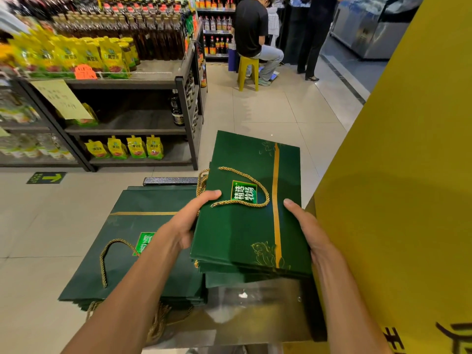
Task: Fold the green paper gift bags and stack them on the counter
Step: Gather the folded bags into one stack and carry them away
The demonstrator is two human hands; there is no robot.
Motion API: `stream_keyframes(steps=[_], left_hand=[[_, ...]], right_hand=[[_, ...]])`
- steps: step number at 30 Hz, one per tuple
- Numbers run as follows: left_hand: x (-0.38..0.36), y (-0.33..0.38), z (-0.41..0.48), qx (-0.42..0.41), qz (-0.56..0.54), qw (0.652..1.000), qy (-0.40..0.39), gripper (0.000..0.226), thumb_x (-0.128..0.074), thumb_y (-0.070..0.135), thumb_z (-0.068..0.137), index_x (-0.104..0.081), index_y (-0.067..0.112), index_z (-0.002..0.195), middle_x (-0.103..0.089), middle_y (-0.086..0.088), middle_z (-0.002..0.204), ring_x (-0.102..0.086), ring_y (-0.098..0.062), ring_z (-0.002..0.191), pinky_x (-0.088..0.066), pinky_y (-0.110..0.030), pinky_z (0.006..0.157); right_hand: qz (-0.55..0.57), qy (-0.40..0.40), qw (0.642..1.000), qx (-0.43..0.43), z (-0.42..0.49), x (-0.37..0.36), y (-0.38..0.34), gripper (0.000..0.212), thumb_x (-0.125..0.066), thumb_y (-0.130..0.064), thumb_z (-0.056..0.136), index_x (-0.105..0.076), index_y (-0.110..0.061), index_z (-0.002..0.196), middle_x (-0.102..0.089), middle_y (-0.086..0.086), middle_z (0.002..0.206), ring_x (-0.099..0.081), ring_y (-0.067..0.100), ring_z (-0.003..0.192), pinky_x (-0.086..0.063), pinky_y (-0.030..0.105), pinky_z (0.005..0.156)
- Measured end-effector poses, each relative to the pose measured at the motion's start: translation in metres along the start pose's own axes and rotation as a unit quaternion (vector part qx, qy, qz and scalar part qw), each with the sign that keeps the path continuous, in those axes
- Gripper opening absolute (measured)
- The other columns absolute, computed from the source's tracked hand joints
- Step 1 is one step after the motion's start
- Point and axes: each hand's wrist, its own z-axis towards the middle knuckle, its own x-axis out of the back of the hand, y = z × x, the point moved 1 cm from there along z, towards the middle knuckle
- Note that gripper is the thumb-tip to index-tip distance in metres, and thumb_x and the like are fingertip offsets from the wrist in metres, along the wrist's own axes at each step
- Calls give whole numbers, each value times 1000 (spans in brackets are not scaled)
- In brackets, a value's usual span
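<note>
I hold a bundle of flat dark green paper gift bags (245, 226) with gold cord handles and a gold stripe, lifted above the counter. My left hand (190, 215) grips its left edge, thumb on top near the handle. My right hand (306, 228) grips its right edge, thumb on the top face. To the left, a stack of folded green bags (138, 251) lies flat on the counter, partly hidden by my left forearm.
A glossy counter surface (255, 310) shows below the bags. A tall yellow panel (398, 187) stands close on the right. Dark shelves of bottles and yellow pouches (127, 98) fill the left. A person sits on a yellow stool (247, 72) across the tiled floor.
</note>
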Motion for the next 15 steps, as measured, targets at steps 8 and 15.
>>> stream_keyframes(steps=[8,15], left_hand=[[49,23,-37,-33,-12,999,15,39,-61,42,89,-72,9,106,-77,-13,94,-74,-26,74,-62,-33,65],[127,37,-70,-58,-15,998,19,44,-62,42,83,-69,10,112,-77,-13,96,-75,-25,75,-60,-32,62]], right_hand=[[8,-48,998,45,-12,-70,-20,27,-63,-41,97,-66,-22,117,-76,15,109,-72,36,102,-59,52,90],[-2,-58,998,11,-11,-157,-2,39,-66,-44,93,-67,-14,119,-76,16,109,-72,38,104,-55,57,96]])
